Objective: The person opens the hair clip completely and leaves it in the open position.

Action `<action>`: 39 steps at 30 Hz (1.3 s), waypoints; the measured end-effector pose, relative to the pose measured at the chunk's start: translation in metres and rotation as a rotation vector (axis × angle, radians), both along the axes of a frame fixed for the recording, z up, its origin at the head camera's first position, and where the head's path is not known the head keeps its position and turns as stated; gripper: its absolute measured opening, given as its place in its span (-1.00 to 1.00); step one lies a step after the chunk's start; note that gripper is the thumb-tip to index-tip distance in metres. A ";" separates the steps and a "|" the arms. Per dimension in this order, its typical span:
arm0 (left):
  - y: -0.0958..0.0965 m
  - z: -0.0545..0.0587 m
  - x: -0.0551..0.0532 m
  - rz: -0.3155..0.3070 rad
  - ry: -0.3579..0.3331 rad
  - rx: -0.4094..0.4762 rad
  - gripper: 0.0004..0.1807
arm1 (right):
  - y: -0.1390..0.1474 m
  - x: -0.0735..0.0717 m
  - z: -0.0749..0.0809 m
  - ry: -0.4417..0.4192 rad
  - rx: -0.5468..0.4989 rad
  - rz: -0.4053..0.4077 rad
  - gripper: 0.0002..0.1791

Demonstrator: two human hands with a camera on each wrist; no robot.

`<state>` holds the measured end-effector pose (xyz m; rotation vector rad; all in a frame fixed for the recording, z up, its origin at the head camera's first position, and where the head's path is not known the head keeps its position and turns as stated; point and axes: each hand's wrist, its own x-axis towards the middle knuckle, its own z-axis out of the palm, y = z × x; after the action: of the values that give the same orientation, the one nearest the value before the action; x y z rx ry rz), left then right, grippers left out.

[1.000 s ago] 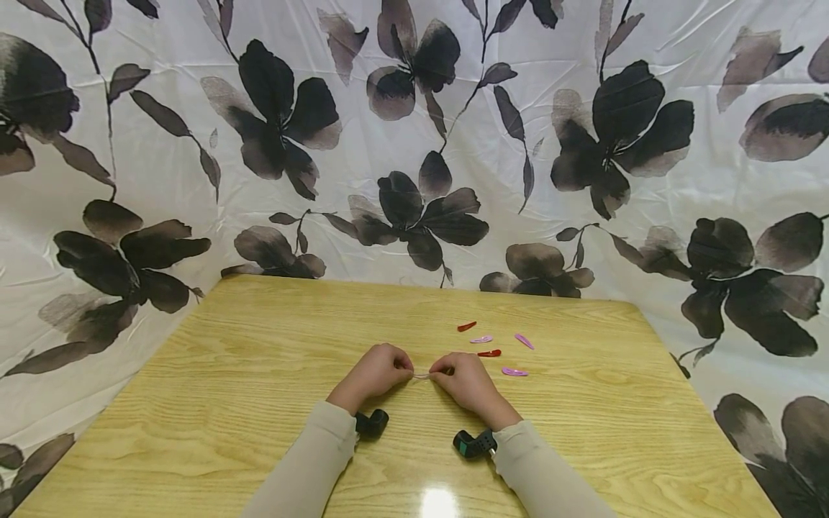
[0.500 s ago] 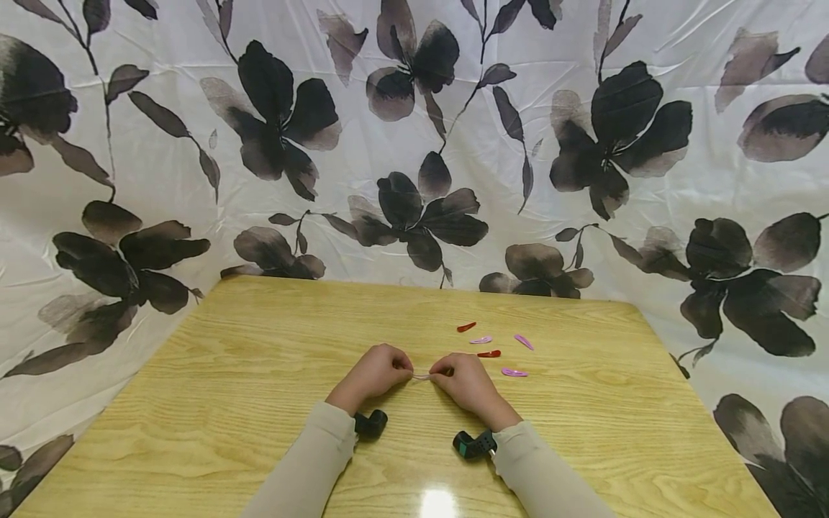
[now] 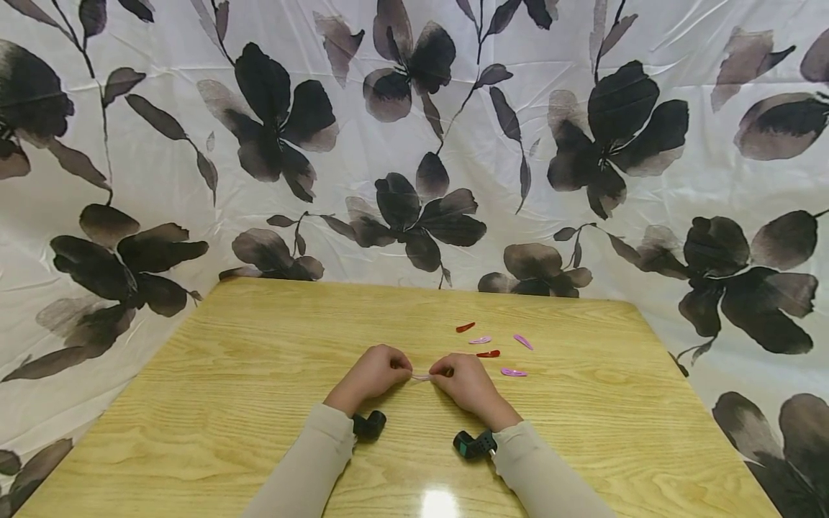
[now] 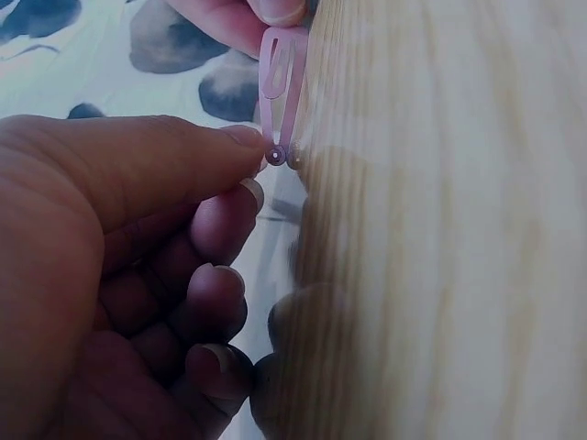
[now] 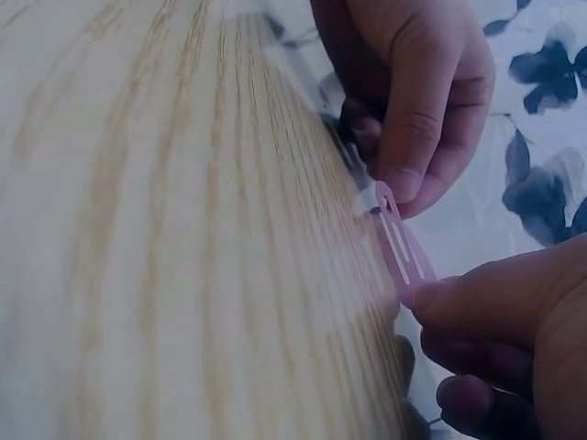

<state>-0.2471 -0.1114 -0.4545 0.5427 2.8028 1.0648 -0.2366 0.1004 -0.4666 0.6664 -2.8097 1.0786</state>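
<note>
A pink snap hair clip [image 4: 290, 92] spans the gap between my two hands, just above the table. In the head view my left hand [image 3: 377, 374] pinches its narrow, riveted end with thumb and forefinger. The other fingers of that hand are curled beneath, as the left wrist view shows. My right hand [image 3: 468, 381] pinches the clip's broad end. In the right wrist view the clip [image 5: 402, 243] shows its slotted centre, with the right thumb on the near end. The parts under the fingertips are hidden.
Beyond my right hand lie two red hair clips [image 3: 488, 354] and three pink-purple ones [image 3: 514, 373] on the wooden table [image 3: 259, 324]. A floral cloth [image 3: 414, 144] hangs behind the table's far edge. Each wrist wears a black camera [image 3: 474, 444].
The head view has shifted very slightly. Both hands keep their hold on the pink hair clip, and the loose clips lie where they were.
</note>
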 end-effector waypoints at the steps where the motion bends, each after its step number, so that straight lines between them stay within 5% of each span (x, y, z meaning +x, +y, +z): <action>1: 0.000 0.000 0.000 0.002 0.001 0.003 -0.90 | 0.000 0.000 0.000 0.002 0.003 0.000 -0.93; 17: 0.015 0.012 0.005 -0.004 0.011 0.040 -0.94 | 0.010 0.011 0.018 -0.017 -0.043 -0.010 -0.90; 39: 0.052 0.025 0.006 -0.091 0.048 0.025 -0.92 | 0.041 0.006 0.030 0.053 0.082 -0.041 -0.89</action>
<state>-0.2409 -0.0596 -0.4299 0.7006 2.7781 1.0840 -0.2306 0.1413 -0.4362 0.6309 -2.8220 0.9289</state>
